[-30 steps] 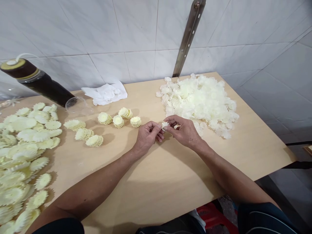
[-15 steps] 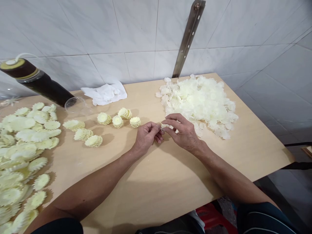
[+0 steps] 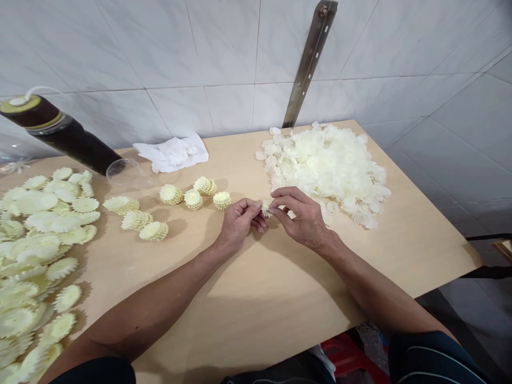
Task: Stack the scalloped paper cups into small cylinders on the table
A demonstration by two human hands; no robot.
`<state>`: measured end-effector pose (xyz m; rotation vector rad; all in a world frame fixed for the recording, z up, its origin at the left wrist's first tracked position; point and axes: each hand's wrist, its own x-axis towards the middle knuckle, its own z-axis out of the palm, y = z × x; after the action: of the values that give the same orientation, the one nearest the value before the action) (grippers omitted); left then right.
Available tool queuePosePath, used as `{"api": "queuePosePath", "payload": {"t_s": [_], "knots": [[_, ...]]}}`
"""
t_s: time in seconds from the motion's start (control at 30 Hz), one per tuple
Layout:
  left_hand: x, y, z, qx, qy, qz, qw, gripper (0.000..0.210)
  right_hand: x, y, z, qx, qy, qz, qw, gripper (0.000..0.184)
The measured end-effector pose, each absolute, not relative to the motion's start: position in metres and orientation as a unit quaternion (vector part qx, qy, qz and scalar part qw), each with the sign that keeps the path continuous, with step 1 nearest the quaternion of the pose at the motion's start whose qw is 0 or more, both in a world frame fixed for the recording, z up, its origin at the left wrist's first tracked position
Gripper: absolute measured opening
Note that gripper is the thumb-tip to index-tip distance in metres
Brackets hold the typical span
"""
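Observation:
Between my fingertips, over the middle of the table, is a small pale-yellow flower piece (image 3: 265, 208) with a frilled edge. My left hand (image 3: 240, 220) pinches it from the left with thumb and forefinger, its other fingers curled beneath. My right hand (image 3: 299, 216) closes thumb and fingertips on its right side. To the right of my hands lies a heap of thin, whitish flower petal layers (image 3: 328, 165). Left of my hands stand several stacked flower pieces with scalloped sides, one stack (image 3: 222, 200) closest to my left hand.
Large pale-yellow flower layers (image 3: 44, 218) pile up at the left. Behind them are a dark bottle (image 3: 80, 141) leaning, a clear plastic cup (image 3: 127, 173) and a crumpled white tissue (image 3: 176, 153). A metal bracket (image 3: 310, 64) rises on the tiled wall. Below sits a red stool (image 3: 354, 354).
My right hand has shifted slightly rightward, and more of the flower piece shows between the fingertips. The piles and stacks look the same.

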<state>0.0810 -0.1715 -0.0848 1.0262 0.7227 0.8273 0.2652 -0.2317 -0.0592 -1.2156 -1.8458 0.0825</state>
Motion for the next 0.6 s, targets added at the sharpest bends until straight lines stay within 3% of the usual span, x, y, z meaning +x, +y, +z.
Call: {"api": "queuePosePath", "payload": {"t_s": [0.2, 0.6], "knots": [[0.0800, -0.1696, -0.0843, 0.452, 0.332, 0.369, 0.742, 0.044, 0.2628, -0.2306, -0.0546, -0.424, -0.796, -0.017, 0.432, 0.013], [0.0823, -0.1688, -0.0833, 0.428, 0.324, 0.376, 0.755, 0.039, 0.2571, -0.2351, -0.0516, -0.407, -0.796, 0.003, 0.449, 0.015]]}}
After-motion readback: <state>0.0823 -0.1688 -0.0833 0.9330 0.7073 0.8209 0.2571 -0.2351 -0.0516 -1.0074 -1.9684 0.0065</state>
